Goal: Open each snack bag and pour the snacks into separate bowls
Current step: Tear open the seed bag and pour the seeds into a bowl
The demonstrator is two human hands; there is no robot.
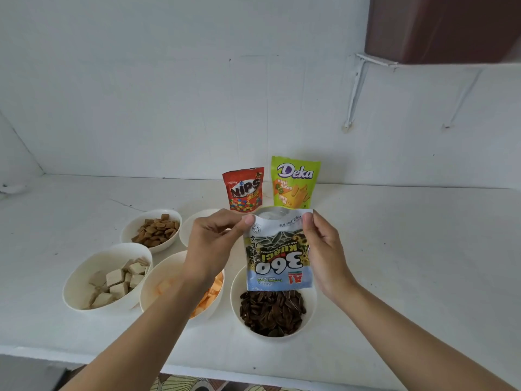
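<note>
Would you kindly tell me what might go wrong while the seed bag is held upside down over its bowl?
1. The mouth of the seed bag is nearly as wide as the seed bowl, so seeds may fall past the rim onto the counter.
2. The left hand and right hand pinch only its upper corners; a shake might let it slip.
3. The left forearm passes over the orange snack bowl and may knock it.

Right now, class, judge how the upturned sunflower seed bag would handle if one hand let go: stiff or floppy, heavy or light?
Probably floppy: the sunflower seed bag is thin film, pinched by left hand and right hand. Likely light: its seeds lie in the bowl.
</note>
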